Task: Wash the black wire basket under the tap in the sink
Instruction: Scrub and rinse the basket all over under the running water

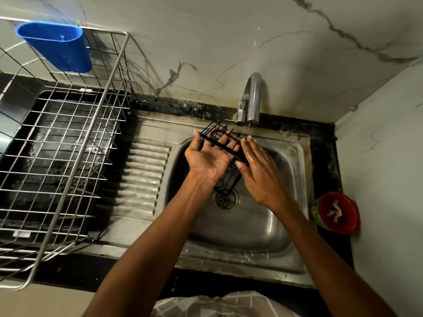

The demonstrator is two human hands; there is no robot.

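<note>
Both hands point(211, 156) point(258, 167) steady black wire basket point(229, 177) over sink point(295, 259).

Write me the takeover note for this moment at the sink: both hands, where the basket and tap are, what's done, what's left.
Left hand: palm up, fingers straight, supporting the black wire basket from below.
Right hand: wet, fingers straight, lying against the basket's right side.
Basket: held tilted over the sink bowl, upper end just below the tap, lower end above the drain.
Done: basket brought to the spout, right hand wet.
Left: I cannot tell whether water is flowing. Rinse all sides, then set it aside.

tap point(251, 99) close above, sink point(263, 223) basin open below
</note>
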